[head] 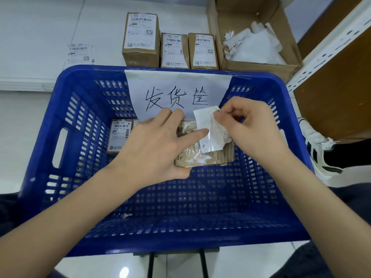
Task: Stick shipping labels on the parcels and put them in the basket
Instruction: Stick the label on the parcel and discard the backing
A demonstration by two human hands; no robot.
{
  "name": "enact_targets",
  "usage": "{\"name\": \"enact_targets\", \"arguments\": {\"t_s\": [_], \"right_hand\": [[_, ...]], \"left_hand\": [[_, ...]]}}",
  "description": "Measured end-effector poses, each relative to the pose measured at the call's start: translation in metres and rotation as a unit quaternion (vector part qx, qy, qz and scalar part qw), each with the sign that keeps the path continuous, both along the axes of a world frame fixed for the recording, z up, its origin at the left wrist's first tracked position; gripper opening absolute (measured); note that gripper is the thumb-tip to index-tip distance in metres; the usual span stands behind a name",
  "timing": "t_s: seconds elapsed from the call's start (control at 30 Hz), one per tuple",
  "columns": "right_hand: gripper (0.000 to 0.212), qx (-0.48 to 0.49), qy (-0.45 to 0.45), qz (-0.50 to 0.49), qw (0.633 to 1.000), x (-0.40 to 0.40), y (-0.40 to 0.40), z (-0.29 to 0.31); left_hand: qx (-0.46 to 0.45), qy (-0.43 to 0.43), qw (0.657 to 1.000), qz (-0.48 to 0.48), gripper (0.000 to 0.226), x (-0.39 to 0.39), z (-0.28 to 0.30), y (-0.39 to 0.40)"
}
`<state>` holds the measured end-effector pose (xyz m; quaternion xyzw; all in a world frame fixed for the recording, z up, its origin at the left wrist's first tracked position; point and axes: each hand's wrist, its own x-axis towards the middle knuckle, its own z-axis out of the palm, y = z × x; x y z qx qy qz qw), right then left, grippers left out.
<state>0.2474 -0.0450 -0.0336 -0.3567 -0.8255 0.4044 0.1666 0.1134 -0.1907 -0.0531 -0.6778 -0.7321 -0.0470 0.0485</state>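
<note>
both hands work above the blue basket (66, 109), the left hand (152, 149) gripping a brown parcel (202, 155) with its forefinger on a white label (208, 133) that the right hand (249, 125) pinches at its far edge.

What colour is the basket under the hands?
Blue basket, with slotted walls; clearest in the head view.
</note>
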Motion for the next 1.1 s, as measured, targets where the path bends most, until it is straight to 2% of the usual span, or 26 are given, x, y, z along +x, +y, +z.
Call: {"name": "enact_targets", "arguments": {"t_s": [0.23,0.33,0.5,0.63,0.73,0.83,1.1], "right_hand": [[0.020,-0.034,-0.025,0.052,0.998,-0.001,0.003,0.001],[0.026,-0.010,-0.027,0.024,0.999,0.000,0.003,0.000],[0.004,0.039,0.004,-0.036,0.999,0.000,-0.002,0.000],[0.004,0.100,0.014,-0.043,0.994,-0.001,-0.007,-0.003],[0.008,0.206,0.031,-0.014,0.978,-0.003,-0.010,-0.010],[0.012,0.261,0.035,0.029,0.964,-0.003,-0.012,-0.018],[0.025,0.235,0.016,0.125,0.964,-0.004,-0.010,-0.023]], "left_hand": [[0.007,-0.006,0.999,0.045,0.079,-0.004,0.001,0.000],[0.009,-0.005,0.999,0.047,0.078,-0.004,0.003,0.000],[0.016,0.000,0.999,0.038,0.080,-0.002,0.004,0.001],[0.014,0.000,0.999,0.032,0.082,-0.002,0.003,0.001],[0.013,-0.002,0.999,0.034,0.081,-0.003,0.002,0.000],[0.016,-0.001,0.999,0.037,0.080,-0.004,0.001,-0.001],[0.020,0.007,0.999,0.041,0.076,-0.008,0.000,0.000]]}}
